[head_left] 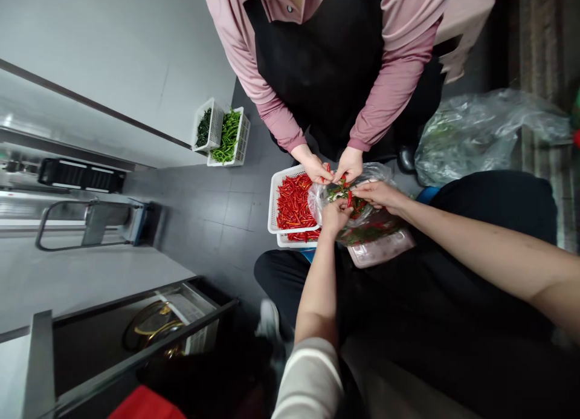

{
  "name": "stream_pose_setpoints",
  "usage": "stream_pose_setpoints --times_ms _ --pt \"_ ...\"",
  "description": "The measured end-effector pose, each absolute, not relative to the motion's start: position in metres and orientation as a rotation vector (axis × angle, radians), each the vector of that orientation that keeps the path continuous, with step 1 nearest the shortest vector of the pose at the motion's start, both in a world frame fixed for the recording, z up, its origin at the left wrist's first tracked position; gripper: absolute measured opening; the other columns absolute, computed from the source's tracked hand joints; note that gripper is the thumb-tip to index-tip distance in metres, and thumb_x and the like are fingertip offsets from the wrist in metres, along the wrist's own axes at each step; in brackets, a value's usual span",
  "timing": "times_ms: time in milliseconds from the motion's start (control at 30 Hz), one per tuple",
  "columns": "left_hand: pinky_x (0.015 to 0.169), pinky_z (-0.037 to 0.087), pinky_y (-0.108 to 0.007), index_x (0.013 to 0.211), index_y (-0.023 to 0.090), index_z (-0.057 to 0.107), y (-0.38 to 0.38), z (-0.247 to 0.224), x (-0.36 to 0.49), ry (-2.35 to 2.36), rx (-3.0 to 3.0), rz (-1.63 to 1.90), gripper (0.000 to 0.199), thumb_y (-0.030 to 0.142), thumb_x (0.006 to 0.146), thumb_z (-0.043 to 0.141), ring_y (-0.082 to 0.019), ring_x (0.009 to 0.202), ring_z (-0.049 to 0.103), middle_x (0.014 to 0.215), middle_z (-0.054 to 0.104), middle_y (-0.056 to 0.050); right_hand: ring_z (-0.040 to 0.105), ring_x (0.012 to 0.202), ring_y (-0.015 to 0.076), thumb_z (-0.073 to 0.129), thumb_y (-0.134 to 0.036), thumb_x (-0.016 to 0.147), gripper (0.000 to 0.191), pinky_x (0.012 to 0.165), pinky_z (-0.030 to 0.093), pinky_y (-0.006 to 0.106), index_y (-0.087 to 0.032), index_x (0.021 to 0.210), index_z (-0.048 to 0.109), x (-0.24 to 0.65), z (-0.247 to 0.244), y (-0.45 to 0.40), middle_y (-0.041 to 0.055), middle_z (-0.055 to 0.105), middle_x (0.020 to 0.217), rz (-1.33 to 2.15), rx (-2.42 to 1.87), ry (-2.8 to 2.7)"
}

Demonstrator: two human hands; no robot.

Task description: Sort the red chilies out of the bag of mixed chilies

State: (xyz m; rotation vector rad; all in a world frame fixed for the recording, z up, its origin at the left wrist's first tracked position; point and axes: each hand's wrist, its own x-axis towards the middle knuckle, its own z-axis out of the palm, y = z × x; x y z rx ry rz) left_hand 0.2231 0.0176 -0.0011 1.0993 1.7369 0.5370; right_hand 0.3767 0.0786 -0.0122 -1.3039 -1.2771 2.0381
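My left hand (336,216) pinches a red chili pepper (350,198) over an open clear plastic bag (374,172). Close beside it, my right hand (379,195) has its thumb and fingertips pressed together near the pepper's upper end; what lies between them is too small to make out. Red chilies with green stems lie in the bag below both hands. To the left of the bag, a white basket (272,208) holds a heap of red chilies (294,201).
Opposite me, a person in a pink top and black apron (321,62) handles chilies; their hands (348,164) are close to mine. White baskets with green peppers (228,135) stand by the wall. A large plastic bag (471,138) lies right, a trolley (109,222) stands left.
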Motion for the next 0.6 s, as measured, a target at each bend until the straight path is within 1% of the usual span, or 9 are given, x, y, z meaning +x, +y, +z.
stream_pose_setpoints --times_ms 67,167,233,333,400,467,533,600 --pt "0.079 0.045 -0.025 0.100 0.019 0.067 0.013 -0.001 0.224 1.780 1.215 0.481 0.024 0.020 0.077 0.061 -0.013 0.078 0.059 0.086 0.068 -0.002 0.018 0.037 0.0036 0.068 -0.049 0.072 0.038 0.037 0.009 0.020 -0.013 0.079 0.058 0.376 -0.011 0.078 -0.0085 0.029 0.046 2.061 -1.303 -1.284" --pt "0.078 0.045 -0.025 0.100 0.019 0.068 0.006 -0.002 0.222 1.762 1.283 0.499 0.024 0.022 0.078 0.059 -0.013 0.076 0.058 0.084 0.068 -0.001 0.018 0.038 0.0032 0.070 -0.050 0.070 0.040 0.037 0.008 0.020 -0.016 0.067 0.048 0.377 -0.011 0.077 -0.0086 0.028 0.048 2.125 -1.278 -1.238" --pt "0.077 0.044 -0.024 0.101 0.018 0.068 0.002 -0.002 0.220 1.716 1.268 0.557 0.024 0.022 0.080 0.057 -0.012 0.074 0.057 0.083 0.068 -0.002 0.017 0.038 0.0035 0.071 -0.049 0.069 0.042 0.038 0.009 0.020 -0.018 0.066 0.043 0.377 -0.014 0.077 -0.0091 0.027 0.049 2.171 -1.253 -1.169" --pt "0.072 0.044 -0.022 0.100 0.015 0.068 0.000 0.003 0.216 1.619 1.183 0.604 0.025 0.022 0.081 0.055 -0.010 0.069 0.054 0.080 0.067 -0.002 0.018 0.040 0.0056 0.068 -0.046 0.072 0.037 0.040 0.012 0.021 -0.019 0.068 0.042 0.378 -0.016 0.077 -0.0084 0.026 0.051 2.139 -1.247 -1.213" --pt "0.067 0.042 -0.021 0.097 0.013 0.069 0.001 0.010 0.214 1.569 1.116 0.589 0.024 0.024 0.081 0.055 -0.009 0.063 0.050 0.075 0.066 -0.002 0.024 0.044 0.0079 0.065 -0.041 0.075 0.035 0.043 0.017 0.023 -0.019 0.063 0.041 0.376 -0.015 0.075 -0.0059 0.029 0.051 1.903 -1.290 -1.455" --pt "0.061 0.040 -0.020 0.089 0.012 0.070 0.002 0.018 0.213 1.564 1.065 0.548 0.023 0.028 0.081 0.055 -0.008 0.056 0.045 0.068 0.063 -0.001 0.032 0.050 0.0109 0.063 -0.034 0.075 0.032 0.049 0.020 0.024 -0.019 0.058 0.041 0.373 -0.011 0.073 -0.0023 0.035 0.054 1.514 -1.313 -1.776" --pt "0.056 0.038 -0.020 0.078 0.013 0.070 0.003 0.026 0.211 1.637 1.055 0.475 0.025 0.032 0.081 0.055 -0.007 0.051 0.041 0.061 0.059 0.000 0.038 0.056 0.0141 0.062 -0.027 0.075 0.026 0.053 0.021 0.026 -0.018 0.059 0.044 0.370 -0.008 0.072 0.0007 0.042 0.058 1.192 -1.314 -2.017" --pt "0.056 0.038 -0.021 0.073 0.015 0.070 0.005 0.033 0.207 1.786 1.094 0.397 0.026 0.034 0.082 0.054 -0.009 0.050 0.043 0.058 0.058 0.001 0.040 0.059 0.0161 0.064 -0.027 0.074 0.018 0.054 0.021 0.026 -0.019 0.064 0.050 0.368 -0.009 0.074 0.0020 0.047 0.061 1.064 -1.379 -2.104"
